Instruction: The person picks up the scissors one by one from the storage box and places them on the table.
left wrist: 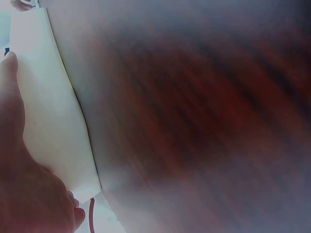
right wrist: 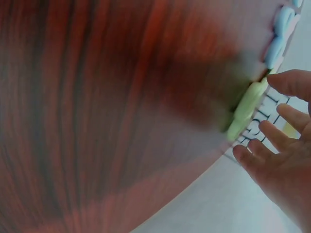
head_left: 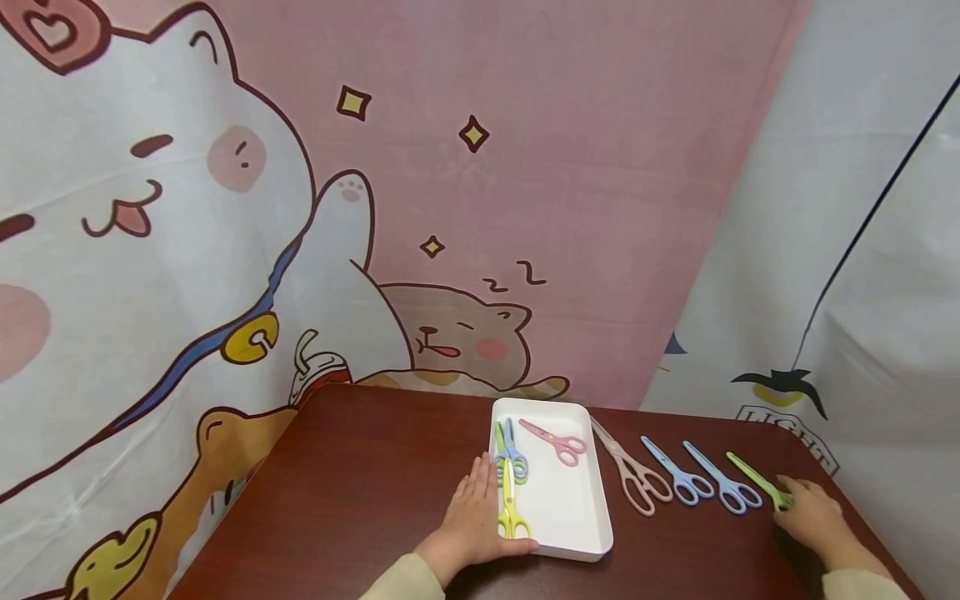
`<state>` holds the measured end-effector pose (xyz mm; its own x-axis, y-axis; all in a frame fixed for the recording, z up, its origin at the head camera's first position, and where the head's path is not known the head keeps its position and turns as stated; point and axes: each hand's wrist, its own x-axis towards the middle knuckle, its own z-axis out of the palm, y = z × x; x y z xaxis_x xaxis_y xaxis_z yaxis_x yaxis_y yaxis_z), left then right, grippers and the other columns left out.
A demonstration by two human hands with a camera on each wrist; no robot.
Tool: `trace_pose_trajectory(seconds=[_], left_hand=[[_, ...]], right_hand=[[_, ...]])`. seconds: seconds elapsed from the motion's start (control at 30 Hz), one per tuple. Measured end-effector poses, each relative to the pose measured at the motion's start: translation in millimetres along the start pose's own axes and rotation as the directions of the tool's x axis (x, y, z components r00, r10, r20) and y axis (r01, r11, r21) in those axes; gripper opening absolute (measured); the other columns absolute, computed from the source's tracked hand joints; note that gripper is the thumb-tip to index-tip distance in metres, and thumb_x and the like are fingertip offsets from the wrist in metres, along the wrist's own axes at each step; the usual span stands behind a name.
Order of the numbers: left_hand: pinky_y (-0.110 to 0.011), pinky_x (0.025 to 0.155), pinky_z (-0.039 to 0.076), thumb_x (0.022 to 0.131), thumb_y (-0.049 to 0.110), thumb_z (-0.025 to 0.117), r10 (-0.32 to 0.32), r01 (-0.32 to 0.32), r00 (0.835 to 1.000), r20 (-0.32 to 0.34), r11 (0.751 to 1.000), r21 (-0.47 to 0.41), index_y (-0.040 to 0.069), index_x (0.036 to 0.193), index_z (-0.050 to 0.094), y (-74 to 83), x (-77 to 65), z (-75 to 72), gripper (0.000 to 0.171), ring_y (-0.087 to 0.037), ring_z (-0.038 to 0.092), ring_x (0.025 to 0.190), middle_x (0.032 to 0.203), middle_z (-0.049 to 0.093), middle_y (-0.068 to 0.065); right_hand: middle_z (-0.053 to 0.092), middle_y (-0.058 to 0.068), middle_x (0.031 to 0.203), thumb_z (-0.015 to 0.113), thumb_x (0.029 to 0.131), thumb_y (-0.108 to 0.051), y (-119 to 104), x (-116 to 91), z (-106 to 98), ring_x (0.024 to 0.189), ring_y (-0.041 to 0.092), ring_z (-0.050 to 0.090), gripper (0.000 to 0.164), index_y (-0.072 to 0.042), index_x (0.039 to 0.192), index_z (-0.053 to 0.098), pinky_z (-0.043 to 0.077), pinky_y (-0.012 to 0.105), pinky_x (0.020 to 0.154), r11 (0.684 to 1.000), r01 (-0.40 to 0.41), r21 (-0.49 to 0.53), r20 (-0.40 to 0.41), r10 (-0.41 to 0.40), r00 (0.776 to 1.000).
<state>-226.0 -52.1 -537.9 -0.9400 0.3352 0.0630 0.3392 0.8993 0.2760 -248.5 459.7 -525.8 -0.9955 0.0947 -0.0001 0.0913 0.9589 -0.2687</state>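
Scissors [head_left: 756, 478], green, lie rightmost on the worktop [head_left: 375, 467] by the right hand [head_left: 813, 518], its fingers parted, while the left hand [head_left: 472, 522] rests straight-fingered against the tray [head_left: 562, 508], so reaching seems the step and a pinch the next need.

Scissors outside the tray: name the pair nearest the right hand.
Green scissors, rightmost in the row, at the right hand; the blue pairs and pinkish pair lie farther left.

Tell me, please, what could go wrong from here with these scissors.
The right hand, near the table's edge, might nudge the nearest green scissors off. The left hand, against the tray, could push it into the pink scissors alongside. Inside, the yellow scissors overlap other pairs and might snag.
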Motion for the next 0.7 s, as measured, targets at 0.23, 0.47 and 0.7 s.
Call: trace_pose_trajectory(seconds=[0.23,0.47,0.7], left_hand=[[-0.046,0.113,0.026,0.058,0.092,0.046,0.001,-0.001,1.000,0.007,1.000,-0.005,-0.001,0.150,0.017,1.4,-2.3,-4.0,0.134,-0.030,0.014,0.146,0.158,0.011,-0.019],[-0.046,0.113,0.026,0.057,0.092,0.047,0.005,-0.005,1.000,0.006,1.000,-0.009,0.000,0.150,0.017,0.5,-2.1,-3.6,0.135,-0.031,0.014,0.146,0.158,0.011,-0.019],[-0.046,0.113,0.026,0.056,0.094,0.045,0.007,-0.007,1.000,-0.018,1.000,-0.007,0.000,0.150,0.017,-1.1,-1.0,1.4,0.136,-0.030,0.014,0.146,0.158,0.012,-0.018]], right_hand=[[0.035,0.045,0.118,0.065,0.077,-0.011,-28.3,0.1,-1.7,0.107,0.061,0.035,0.061,0.020,0.123,0.039,0.028,0.069,0.089,0.994,0.088,0.066,-0.075,-0.083,0.994],[0.036,0.042,0.125,0.067,0.081,-0.014,-69.6,-2.8,0.2,0.110,0.061,0.035,0.061,0.016,0.128,0.040,0.029,0.071,0.089,0.969,0.226,0.102,-0.150,-0.210,0.966],[0.033,0.038,0.133,0.069,0.085,-0.025,-103.3,-4.7,2.4,0.115,0.060,0.034,0.068,0.011,0.134,0.038,0.031,0.072,0.088,0.952,0.276,0.131,-0.160,-0.254,0.954]])
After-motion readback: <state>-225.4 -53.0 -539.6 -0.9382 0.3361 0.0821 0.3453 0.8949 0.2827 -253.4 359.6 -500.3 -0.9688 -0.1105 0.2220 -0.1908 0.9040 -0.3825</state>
